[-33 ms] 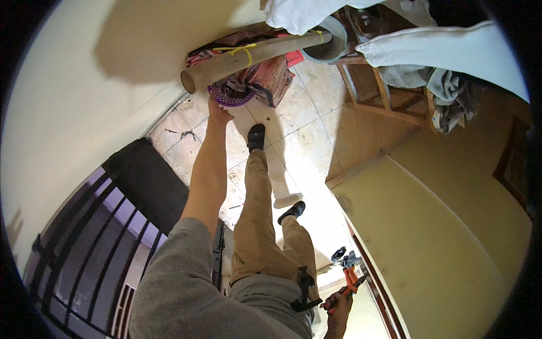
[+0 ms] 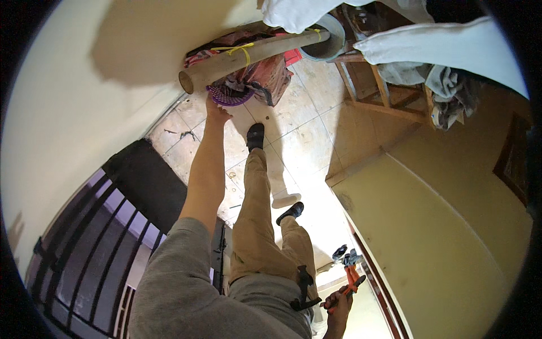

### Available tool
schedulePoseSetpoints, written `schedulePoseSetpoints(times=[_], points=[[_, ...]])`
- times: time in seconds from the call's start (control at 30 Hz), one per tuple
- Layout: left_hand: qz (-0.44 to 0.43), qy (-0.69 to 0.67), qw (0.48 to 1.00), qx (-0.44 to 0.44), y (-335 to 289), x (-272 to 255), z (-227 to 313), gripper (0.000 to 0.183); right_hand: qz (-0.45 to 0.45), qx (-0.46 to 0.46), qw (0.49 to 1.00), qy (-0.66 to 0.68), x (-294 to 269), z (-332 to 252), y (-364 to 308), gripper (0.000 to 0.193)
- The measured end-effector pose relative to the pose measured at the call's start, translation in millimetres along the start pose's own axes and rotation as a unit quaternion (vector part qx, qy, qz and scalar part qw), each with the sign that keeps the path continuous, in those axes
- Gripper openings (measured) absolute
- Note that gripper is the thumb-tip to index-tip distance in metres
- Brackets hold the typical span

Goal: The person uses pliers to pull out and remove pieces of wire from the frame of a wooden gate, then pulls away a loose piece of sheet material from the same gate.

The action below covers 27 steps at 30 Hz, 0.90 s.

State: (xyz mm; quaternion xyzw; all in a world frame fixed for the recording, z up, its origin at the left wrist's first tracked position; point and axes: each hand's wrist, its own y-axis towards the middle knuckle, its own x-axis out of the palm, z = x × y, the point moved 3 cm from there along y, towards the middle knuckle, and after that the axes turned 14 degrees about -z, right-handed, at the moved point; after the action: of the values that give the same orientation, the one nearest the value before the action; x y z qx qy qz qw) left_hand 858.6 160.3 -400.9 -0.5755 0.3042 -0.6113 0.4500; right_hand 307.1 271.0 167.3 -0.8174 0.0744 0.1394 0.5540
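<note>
My left hand [image 2: 218,109] reaches far forward to a purple mesh basket [image 2: 232,100]. Its fingers close at the basket's near left rim, partly out of sight, with the thumb side showing. Dark stuff lies inside the basket, and a crumpled reddish-brown sack [image 2: 272,82] leans against it. Just above the basket runs a long beige tube [image 2: 226,66] with yellow ties round it. Down at the lower right, my right hand [image 2: 337,298] is wrapped round orange-handled pliers [image 2: 351,287]. Another orange-handled tool [image 2: 351,265] with a grey head shows beside them; whether my hand holds it too I cannot tell.
The tube's far end rests in a grey bucket [image 2: 323,48] beside a wooden stool [image 2: 384,93] with grey cloths [image 2: 443,90]. White cloth [image 2: 440,48] hangs at the upper right. A black barred railing [image 2: 90,248] stands left, a yellowish wall [image 2: 429,226] right. Small scraps [image 2: 183,134] lie on the tiles.
</note>
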Motion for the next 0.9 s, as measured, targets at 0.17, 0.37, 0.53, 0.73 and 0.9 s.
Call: schedulePoseSetpoints(times=[0.17,0.37,0.53,0.73,0.9], points=[[-0.047,0.071,0.996,-0.006,-49.0,-26.5,3.5,0.113,-0.01,-0.015,0.998,0.053,-12.1,44.8,-17.4,0.022],[-0.144,0.276,0.948,-0.06,-153.2,-118.1,-19.0,0.094,-0.021,-0.107,0.984,0.143,-51.4,171.6,-29.1,0.018],[-0.194,0.473,0.843,-0.165,-195.4,-151.5,-61.4,0.065,-0.013,-0.157,0.904,0.398,-62.6,316.0,-43.2,0.029],[-0.166,0.749,0.583,-0.267,-294.2,-169.0,-167.4,0.055,0.085,-0.179,0.724,0.66,-107.4,423.5,-63.6,0.041],[-0.159,0.868,0.372,-0.287,-302.5,-164.3,-226.9,0.048,0.168,-0.199,0.623,0.737,-115.8,506.4,-46.9,0.047]])
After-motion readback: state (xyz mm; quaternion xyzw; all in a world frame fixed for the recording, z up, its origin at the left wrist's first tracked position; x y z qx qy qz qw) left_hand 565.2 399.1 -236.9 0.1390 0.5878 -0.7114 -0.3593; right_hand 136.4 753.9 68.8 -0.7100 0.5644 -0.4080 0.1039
